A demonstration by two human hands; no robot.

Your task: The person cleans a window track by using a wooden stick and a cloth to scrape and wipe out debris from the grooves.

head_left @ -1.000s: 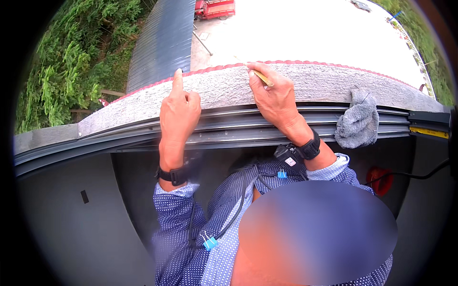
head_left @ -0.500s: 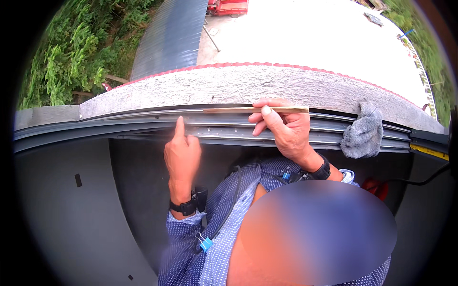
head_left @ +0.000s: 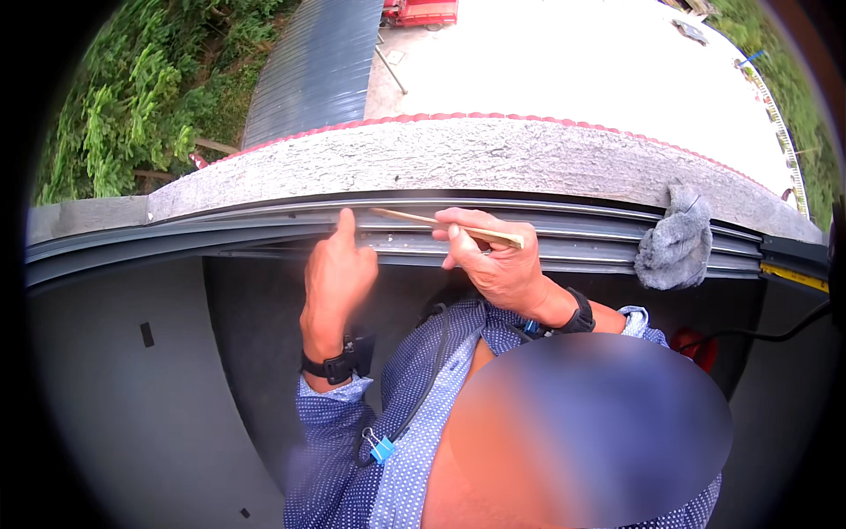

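Observation:
My right hand (head_left: 500,269) grips a thin wooden stick (head_left: 407,216) between thumb and fingers, its darker end pointing left over the grey metal sliding-window track (head_left: 586,231). Beside that end is my left hand (head_left: 339,275), slightly blurred. Its index finger is stretched toward the rails, the other fingers are curled, and nothing shows in it. Whether the finger or the stick's end touches the rail, I cannot tell. A few pale specks lie in the track between my hands. To the right, a crumpled grey cloth (head_left: 675,242) is draped over the rails.
Beyond the track runs a rough concrete ledge (head_left: 423,163) edged in red, with a drop behind it. Below are a corrugated roof (head_left: 313,70), trees and a red truck (head_left: 421,12). A yellow-labelled dark frame part (head_left: 795,277) and a black cable (head_left: 775,336) are at the right.
My right hand has moved left and slightly down, and the stick now slants instead of lying along the rail. My left hand has shifted slightly right, its fingertip close to the stick's end.

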